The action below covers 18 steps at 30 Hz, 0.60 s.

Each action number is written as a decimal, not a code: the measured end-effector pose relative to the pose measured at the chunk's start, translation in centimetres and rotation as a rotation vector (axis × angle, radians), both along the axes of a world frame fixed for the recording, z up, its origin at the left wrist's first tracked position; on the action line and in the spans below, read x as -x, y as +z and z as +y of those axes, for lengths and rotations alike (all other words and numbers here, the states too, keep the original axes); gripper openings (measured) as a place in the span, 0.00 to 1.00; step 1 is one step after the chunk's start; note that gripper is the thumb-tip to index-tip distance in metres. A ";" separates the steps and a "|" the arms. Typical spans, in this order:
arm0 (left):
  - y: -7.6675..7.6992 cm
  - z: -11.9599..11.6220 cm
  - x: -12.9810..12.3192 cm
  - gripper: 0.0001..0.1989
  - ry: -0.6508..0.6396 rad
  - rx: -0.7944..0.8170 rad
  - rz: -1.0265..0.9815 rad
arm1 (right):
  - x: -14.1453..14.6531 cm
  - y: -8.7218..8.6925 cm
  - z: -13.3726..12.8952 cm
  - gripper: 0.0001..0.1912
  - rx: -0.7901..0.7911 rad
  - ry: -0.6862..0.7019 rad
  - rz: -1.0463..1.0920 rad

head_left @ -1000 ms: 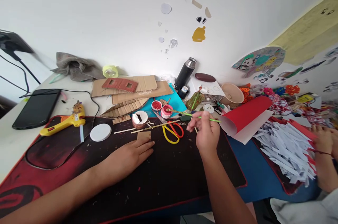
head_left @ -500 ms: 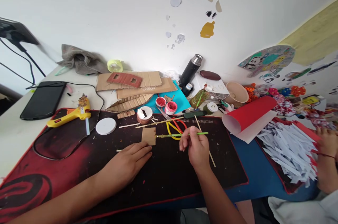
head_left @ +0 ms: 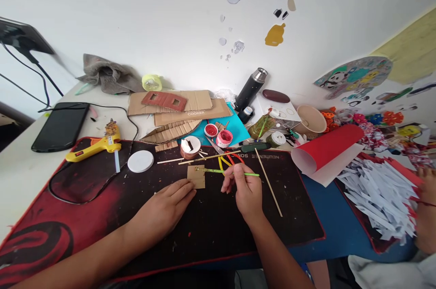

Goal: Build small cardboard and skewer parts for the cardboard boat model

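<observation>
A small square of brown cardboard [head_left: 199, 181] lies on the dark mat. My left hand [head_left: 170, 200] rests flat with its fingertips on the square's lower left corner. Pinched in my right hand [head_left: 245, 189] is a thin green paintbrush [head_left: 214, 171], held level, its bristle end over the upper part of the cardboard. Behind the brush are scissors [head_left: 221, 160] with red and yellow handles, partly hidden by the hand. Two small tubs of red paint [head_left: 225, 138] stand at the back, beside a white-topped jar [head_left: 190, 144].
A yellow glue gun [head_left: 98, 147] with its cord, a round white lid [head_left: 141, 162] and thin wooden sticks [head_left: 269, 182] lie on the mat. Cardboard pieces [head_left: 170, 132] and a black flask [head_left: 251, 89] stand behind. To the right are rolled red paper [head_left: 330, 146], paper strips [head_left: 381, 193] and another person's arm [head_left: 426, 216].
My right hand has moved left with the paintbrush, bringing its bristles from the cardboard's right edge onto its surface. My left hand stays on the cardboard. The view has shifted slightly.
</observation>
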<state>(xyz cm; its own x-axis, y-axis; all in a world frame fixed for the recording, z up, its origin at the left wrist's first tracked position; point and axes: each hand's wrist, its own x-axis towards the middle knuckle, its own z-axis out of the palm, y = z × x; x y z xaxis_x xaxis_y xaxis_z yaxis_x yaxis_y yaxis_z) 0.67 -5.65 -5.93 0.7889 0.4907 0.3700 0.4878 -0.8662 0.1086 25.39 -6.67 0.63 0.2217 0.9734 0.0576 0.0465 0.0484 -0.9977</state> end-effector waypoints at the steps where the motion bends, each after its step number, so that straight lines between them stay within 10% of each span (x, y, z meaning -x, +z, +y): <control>1: -0.1 0.0 0.0 0.20 0.000 0.007 -0.002 | 0.2 -0.1 0.0 0.26 -0.004 0.010 -0.001; 18: 1.0 0.3 0.1 0.19 0.006 -0.001 -0.053 | -2.4 -0.2 -0.4 0.27 0.045 -0.077 -0.049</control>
<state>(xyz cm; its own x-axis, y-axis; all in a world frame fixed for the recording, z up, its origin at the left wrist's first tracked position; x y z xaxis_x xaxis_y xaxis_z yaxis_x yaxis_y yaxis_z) 0.57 -5.31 -4.95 0.7655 0.4948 0.4114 0.4864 -0.8635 0.1335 27.79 -7.03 0.41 0.2941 0.9554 0.0272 0.0971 -0.0016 -0.9953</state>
